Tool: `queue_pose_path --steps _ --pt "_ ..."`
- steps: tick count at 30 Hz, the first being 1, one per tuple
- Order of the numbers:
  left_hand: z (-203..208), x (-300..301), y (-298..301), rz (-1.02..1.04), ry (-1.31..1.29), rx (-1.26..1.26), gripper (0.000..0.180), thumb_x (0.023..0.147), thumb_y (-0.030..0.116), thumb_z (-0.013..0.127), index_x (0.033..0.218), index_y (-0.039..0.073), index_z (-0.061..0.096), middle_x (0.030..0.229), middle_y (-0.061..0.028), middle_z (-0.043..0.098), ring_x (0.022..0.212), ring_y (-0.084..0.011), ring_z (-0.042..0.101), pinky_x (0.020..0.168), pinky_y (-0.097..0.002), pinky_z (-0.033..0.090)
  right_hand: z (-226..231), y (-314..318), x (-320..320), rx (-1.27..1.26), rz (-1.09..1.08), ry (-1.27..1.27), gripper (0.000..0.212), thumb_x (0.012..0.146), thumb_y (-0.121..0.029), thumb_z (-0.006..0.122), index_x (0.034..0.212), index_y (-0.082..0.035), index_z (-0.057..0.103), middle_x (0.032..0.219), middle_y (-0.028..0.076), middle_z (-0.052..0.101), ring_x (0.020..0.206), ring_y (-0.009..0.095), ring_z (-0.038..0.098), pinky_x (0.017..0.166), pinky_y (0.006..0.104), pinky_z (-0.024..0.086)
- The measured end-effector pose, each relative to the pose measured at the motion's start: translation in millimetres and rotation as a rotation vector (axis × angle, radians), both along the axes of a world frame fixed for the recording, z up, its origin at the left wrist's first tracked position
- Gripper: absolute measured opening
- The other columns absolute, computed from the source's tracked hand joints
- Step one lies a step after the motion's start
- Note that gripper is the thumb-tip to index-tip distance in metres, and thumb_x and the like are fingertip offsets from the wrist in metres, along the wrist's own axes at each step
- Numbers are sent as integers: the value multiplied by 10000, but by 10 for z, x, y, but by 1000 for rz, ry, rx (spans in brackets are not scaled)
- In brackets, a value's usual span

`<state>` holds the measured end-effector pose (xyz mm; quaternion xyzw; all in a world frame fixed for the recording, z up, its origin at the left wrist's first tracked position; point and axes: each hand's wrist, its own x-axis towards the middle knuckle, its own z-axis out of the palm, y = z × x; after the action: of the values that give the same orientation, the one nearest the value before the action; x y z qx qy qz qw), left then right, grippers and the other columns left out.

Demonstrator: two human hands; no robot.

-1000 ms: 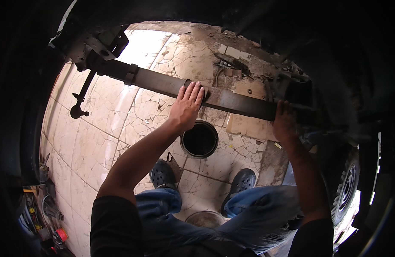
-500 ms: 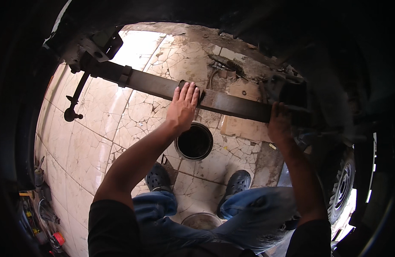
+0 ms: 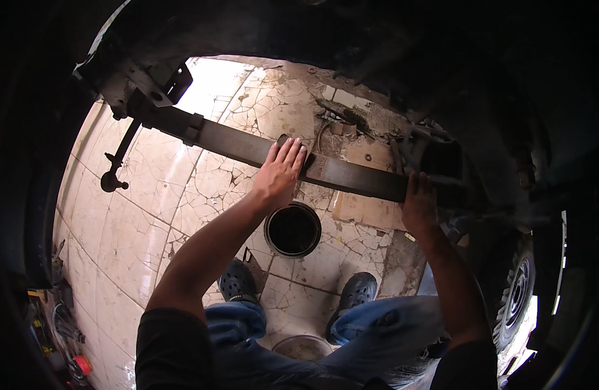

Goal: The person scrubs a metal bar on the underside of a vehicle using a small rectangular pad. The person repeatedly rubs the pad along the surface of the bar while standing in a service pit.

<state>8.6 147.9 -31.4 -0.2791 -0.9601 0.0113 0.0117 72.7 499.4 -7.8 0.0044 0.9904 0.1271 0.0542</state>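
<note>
We see the long metal bar (image 3: 234,144) beyond the round container (image 3: 293,254), slanting from its far left toward its right. The bar lies directly under our fingers. Our left hand (image 3: 280,174), just beyond the container, rests flat, fingers straight and nearly together; our right hand (image 3: 420,205), right of the container, lies over the bar in shadow, so we cannot tell whether its fingers grip. Compared with the earlier views, bar, container and hands show lower; both hands keep their places along the bar.

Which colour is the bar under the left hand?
The bar looks dark grey, best seen in the head view.
</note>
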Motion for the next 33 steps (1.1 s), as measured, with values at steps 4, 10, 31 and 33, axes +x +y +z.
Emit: queue_pose_path --steps 4,10,31,33 --pt "-1 -59 196 68 -66 42 978 697 194 673 1528 -33 210 1618 -193 184 1511 -325 151 1233 -455 120 -207 241 -1 -14 54 48 919 855 -278 711 1521 35 161 1544 307 250 1446 448 247 1186 513 216" --pt "-74 263 37 70 39 -76 774 841 162 524 1529 -34 226 1617 -197 186 1507 -327 171 1223 -472 134 70 14 22 -13 -9 -20 900 860 -269 706 1521 37 177 1546 312 243 1448 442 246 1192 495 203" --pt "-7 -235 183 182 -89 -105 943 703 149 632 1524 -42 208 1615 -219 167 1509 -339 158 1228 -460 126 -105 73 -32 119 33 30 910 853 -341 694 1517 33 194 1531 280 273 1418 430 287 1173 526 225" --pt "70 -98 143 141 -88 -88 946 708 150 629 1527 -47 197 1614 -228 159 1510 -343 151 1229 -463 117 -122 78 23 89 32 30 900 861 -338 684 1516 36 192 1528 287 276 1418 436 288 1170 529 230"
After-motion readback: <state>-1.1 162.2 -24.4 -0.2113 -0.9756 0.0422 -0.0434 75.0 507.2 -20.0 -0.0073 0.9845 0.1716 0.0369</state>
